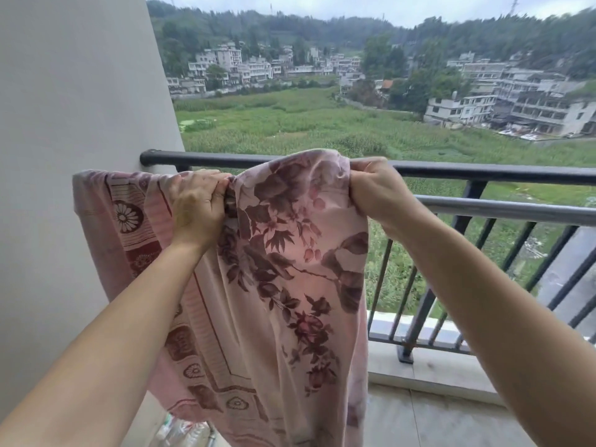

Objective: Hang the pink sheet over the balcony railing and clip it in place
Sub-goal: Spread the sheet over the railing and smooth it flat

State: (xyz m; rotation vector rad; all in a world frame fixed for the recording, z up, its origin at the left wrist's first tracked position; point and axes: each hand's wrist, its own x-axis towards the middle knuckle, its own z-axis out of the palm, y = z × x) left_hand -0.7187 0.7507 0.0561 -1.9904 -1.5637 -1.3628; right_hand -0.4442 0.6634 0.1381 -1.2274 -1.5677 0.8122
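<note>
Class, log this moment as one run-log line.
left hand: grips sheet | right hand: grips sheet | pink sheet: bunched at railing, hanging inside | clips: none visible

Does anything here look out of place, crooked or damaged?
Nothing looks damaged. The pink sheet is bunched between the left hand and right hand, both shut in a grip on it, and hangs unevenly in front of the railing. No clip is visible.
</note>
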